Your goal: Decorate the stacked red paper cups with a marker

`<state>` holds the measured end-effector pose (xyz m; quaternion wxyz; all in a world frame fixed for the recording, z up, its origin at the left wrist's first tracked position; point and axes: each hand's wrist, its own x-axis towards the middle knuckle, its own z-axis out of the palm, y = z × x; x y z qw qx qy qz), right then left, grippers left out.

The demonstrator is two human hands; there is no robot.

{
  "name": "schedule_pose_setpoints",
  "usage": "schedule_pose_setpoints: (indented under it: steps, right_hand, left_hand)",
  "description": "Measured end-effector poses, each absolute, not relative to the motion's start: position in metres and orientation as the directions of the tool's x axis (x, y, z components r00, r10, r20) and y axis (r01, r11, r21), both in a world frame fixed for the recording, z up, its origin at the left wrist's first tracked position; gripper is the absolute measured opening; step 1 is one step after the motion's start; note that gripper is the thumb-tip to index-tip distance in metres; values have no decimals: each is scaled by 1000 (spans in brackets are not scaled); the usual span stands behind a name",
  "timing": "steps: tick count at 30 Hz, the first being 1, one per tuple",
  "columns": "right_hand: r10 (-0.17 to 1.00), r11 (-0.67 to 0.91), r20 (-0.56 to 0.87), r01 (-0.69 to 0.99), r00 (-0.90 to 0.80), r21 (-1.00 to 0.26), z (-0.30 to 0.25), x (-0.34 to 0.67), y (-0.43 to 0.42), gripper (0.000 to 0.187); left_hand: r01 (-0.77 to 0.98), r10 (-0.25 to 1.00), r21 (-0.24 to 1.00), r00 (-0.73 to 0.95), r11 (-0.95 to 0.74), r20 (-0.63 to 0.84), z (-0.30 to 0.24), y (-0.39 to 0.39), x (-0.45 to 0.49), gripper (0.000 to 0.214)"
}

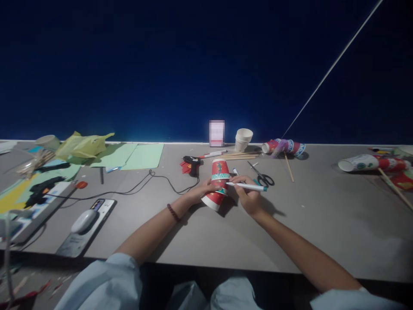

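Colour already covers the paper-cup piece [220,168] gripped by the left hand [203,191]; the right hand [249,196] pinches a marker [251,187] at its side, marking seemingly unfinished.

Your left hand [203,192] grips a pair of red paper cups [220,176] joined end to end, while your right hand [250,200] holds a white marker [250,186] with its tip at their side. Just beyond your hands, a black glue gun [192,160], wooden sticks [241,156], scissors [265,179] and a stack of white cups [242,143] sit on the counter [309,224]. To your left, a phone [71,246] lies near a power strip [60,193].
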<state>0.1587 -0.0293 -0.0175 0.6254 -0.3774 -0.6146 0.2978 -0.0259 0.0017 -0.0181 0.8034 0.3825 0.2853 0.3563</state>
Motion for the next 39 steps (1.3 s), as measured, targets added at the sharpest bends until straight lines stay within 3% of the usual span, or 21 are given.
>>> schedule_pose_setpoints:
  steps: [19, 39]
  right_hand:
    - [830, 551, 551, 33, 82, -834, -16, 159, -28, 9]
    - [835, 539, 545, 90, 74, -838, -15, 158, -28, 9]
  left_hand:
    - [-357, 793, 816, 579, 455, -189, -25, 5, -27, 63]
    - [-345, 788, 819, 584, 459, -196, -17, 2, -27, 62]
